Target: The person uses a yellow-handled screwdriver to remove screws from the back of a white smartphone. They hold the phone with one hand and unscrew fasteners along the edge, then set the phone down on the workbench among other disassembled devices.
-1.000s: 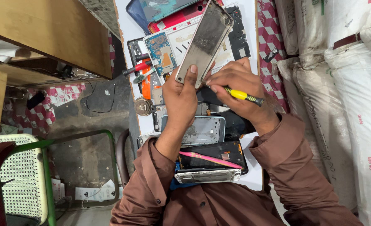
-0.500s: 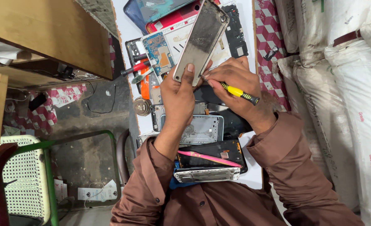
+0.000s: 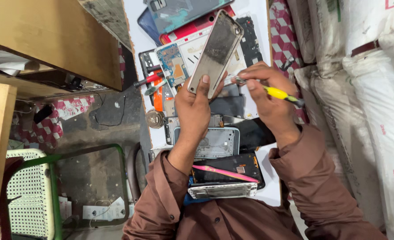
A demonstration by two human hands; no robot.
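Note:
My left hand (image 3: 196, 109) grips a flat grey phone panel (image 3: 216, 51) by its lower end and holds it tilted above the white worktop (image 3: 259, 13). My right hand (image 3: 266, 95) holds a yellow-handled screwdriver (image 3: 277, 93), with its metal tip close to the panel's lower right edge. A silver phone frame (image 3: 219, 141) lies just below my left wrist. Nearer my chest lie a black phone body (image 3: 246, 164) with a pink strip (image 3: 223, 173) across it and a white-edged frame (image 3: 221, 190).
Several phone parts cover the white worktop: a blue circuit board (image 3: 172, 64), a red screwdriver (image 3: 150, 80), a teal back cover (image 3: 183, 11). White sacks (image 3: 366, 89) stack on the right. A wooden cabinet (image 3: 50, 40) and a green-framed chair (image 3: 32, 195) stand left.
Both hands and the panel have shifted slightly. The right hand has moved up a little with the screwdriver, closer to the panel's lower edge.

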